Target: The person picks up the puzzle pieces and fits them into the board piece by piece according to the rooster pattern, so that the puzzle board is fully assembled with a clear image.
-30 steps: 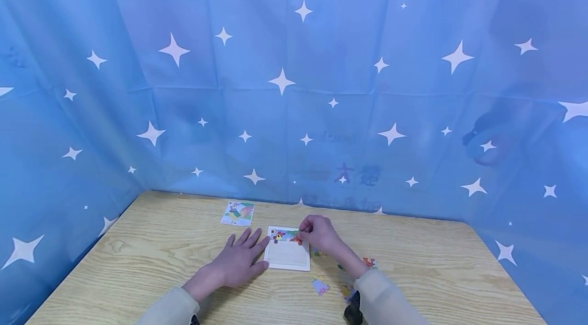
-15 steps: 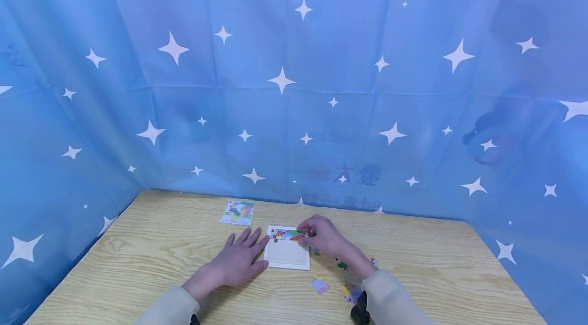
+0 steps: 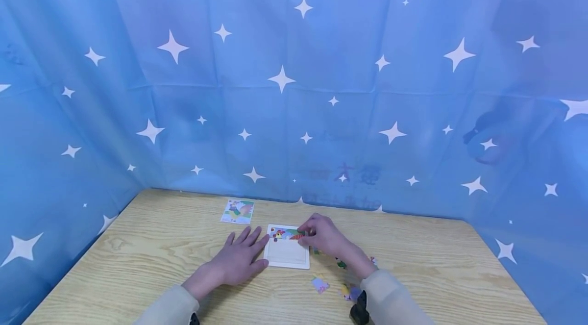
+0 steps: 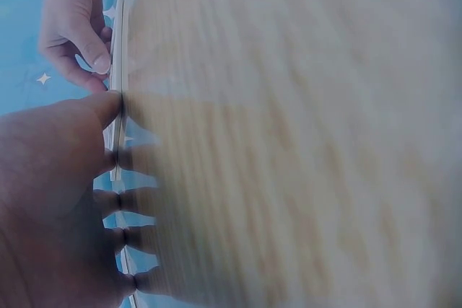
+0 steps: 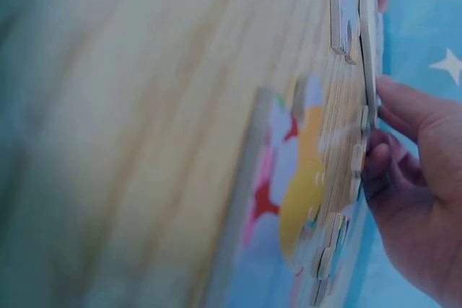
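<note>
A white puzzle tray (image 3: pixel 287 257) lies on the table, a row of colourful pieces (image 3: pixel 281 234) along its far side and its near part bare. My left hand (image 3: pixel 236 262) lies flat with spread fingers, thumb and index finger touching the tray's left edge. At the far right corner, my right hand (image 3: pixel 325 237) pinches a puzzle piece (image 3: pixel 296 236) with orange on it, thumb and index finger on either side; the fingers partly cover it. In the right wrist view the right hand (image 5: pixel 422 167) is at the tray's edge, the piece hidden.
Loose puzzle pieces lie right of the tray, among them a purple one (image 3: pixel 320 284), a yellow one (image 3: pixel 345 292) and a green one (image 3: pixel 341 264), some under the right forearm. A picture card (image 3: pixel 237 211) lies at the back left. A blue starry curtain (image 3: pixel 285 110) stands behind the table.
My right hand has shifted slightly at the tray's far right corner, its thumb moving nearer to me and more of the orange piece showing. The left hand has stayed in place.
</note>
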Demonstrator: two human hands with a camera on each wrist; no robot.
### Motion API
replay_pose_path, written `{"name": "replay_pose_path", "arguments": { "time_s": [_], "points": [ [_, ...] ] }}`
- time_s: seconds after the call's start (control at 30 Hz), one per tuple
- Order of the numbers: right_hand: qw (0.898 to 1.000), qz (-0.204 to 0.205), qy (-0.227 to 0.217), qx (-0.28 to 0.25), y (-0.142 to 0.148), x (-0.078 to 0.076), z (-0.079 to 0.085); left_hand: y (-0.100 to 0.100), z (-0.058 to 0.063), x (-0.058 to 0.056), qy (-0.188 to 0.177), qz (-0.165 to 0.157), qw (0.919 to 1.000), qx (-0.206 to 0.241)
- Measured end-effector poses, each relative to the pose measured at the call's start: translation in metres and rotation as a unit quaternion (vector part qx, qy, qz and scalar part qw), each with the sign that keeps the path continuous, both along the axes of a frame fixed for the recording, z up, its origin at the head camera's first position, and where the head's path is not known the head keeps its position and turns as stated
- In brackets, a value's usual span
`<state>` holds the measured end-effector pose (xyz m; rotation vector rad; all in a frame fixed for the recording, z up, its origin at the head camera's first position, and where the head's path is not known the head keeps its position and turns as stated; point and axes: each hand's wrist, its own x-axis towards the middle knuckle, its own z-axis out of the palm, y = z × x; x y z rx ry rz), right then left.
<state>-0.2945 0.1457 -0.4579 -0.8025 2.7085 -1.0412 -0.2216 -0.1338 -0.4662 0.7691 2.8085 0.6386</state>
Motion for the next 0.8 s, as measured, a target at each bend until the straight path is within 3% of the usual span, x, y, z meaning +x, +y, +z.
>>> {"name": "replay_pose_path", "arguments": {
  "time_s": [0.2, 0.33, 0.53, 0.8],
  "points": [
    [1.0, 0.0, -0.005, 0.01, -0.001, 0.001, 0.002, -0.001, -0.005, -0.004, 0.001, 0.003, 1.0, 0.003],
    [1.0, 0.002, -0.014, -0.012, 0.003, 0.002, 0.003, -0.001, -0.007, -0.005, 0.003, 0.001, 1.0, 0.003],
    [0.998, -0.028, -0.019, -0.055, 0.022, 0.002, 0.009, 0.0, -0.008, -0.005, 0.009, -0.005, 0.9999, -0.001],
    [0.998, -0.029, -0.014, -0.052, 0.047, 0.005, 0.02, -0.001, -0.007, -0.005, 0.002, -0.003, 1.0, 0.002]
  ]
}}
